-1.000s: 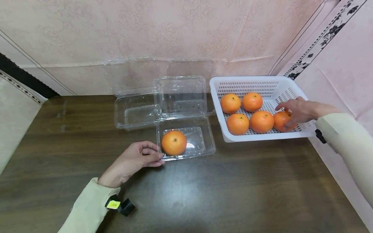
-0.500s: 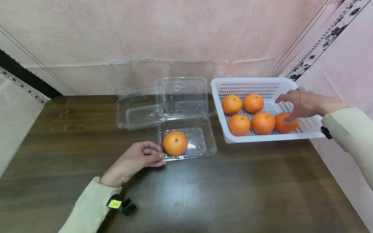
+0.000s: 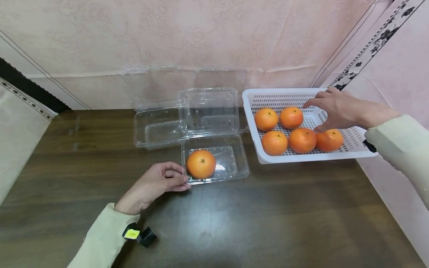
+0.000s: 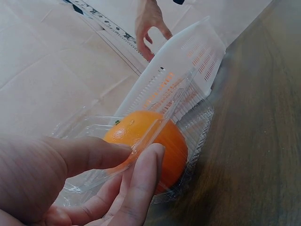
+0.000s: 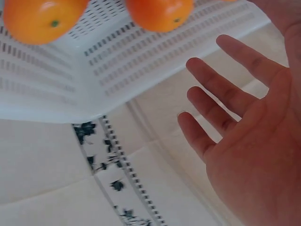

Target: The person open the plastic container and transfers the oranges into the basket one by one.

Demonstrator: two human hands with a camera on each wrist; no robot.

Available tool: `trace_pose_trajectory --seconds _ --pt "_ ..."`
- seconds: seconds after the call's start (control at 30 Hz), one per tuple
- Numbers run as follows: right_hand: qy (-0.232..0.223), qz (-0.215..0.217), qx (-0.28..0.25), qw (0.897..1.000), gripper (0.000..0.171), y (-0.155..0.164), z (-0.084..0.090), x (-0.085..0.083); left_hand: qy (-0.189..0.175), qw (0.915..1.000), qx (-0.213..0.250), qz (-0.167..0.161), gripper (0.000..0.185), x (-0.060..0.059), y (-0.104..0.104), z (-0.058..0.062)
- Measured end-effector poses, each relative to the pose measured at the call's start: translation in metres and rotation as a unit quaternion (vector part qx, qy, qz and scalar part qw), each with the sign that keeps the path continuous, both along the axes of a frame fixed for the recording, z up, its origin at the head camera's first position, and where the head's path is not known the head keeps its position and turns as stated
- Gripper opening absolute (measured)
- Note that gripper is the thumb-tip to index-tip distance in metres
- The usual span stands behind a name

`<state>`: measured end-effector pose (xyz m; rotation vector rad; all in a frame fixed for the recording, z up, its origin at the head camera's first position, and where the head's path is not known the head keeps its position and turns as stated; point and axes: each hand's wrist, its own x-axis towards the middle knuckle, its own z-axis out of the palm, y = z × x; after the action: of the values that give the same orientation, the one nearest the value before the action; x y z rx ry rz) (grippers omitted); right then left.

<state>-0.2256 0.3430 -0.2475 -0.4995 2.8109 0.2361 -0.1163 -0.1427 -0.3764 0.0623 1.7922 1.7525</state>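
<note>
My left hand point(image 3: 156, 186) pinches the near left corner of a clear plastic clamshell box point(image 3: 231, 173) between thumb and fingertips. An orange point(image 3: 201, 164) sits in the left part of that box; the left wrist view shows the orange point(image 4: 164, 146) just behind the pinched rim. Over the white perforated basket point(image 3: 268, 160) hovers my right hand point(image 3: 342, 108), fingers spread and holding nothing. Several oranges lie in the basket, the nearest to the hand being the front right orange point(image 3: 331, 140). In the right wrist view the palm point(image 5: 263, 136) shows bare.
Behind the box with the orange stand two more clear boxes, a left one point(image 3: 161, 130) and a right one point(image 3: 211, 115), lids raised against the cloth-covered wall point(image 3: 214, 37). The basket stands at the right end of the brown wooden table point(image 3: 234, 223).
My right hand has lifted off the front right orange and shifted left and back over the basket. The left hand keeps its pinch on the box.
</note>
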Motion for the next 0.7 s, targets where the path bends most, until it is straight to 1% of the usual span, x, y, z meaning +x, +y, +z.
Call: trace_pose_trajectory --seconds 0.17,0.37,0.6,0.7 --pt "0.015 0.025 0.001 1.000 0.081 -0.021 0.005 0.003 0.003 0.9999 -0.010 0.000 0.039 0.000 -0.001 -0.001" --pt "0.025 0.060 -0.018 0.998 0.076 -0.044 0.010 0.009 0.004 0.9999 -0.010 0.000 0.040 0.000 -0.001 -0.002" --pt "0.036 0.103 -0.034 0.993 0.074 -0.067 0.014 0.018 -0.006 0.9999 -0.014 0.006 0.038 -0.001 0.000 -0.003" --pt "0.042 0.124 -0.046 0.990 0.074 -0.080 0.014 0.024 -0.004 0.9998 -0.016 0.004 0.039 -0.001 -0.001 -0.003"
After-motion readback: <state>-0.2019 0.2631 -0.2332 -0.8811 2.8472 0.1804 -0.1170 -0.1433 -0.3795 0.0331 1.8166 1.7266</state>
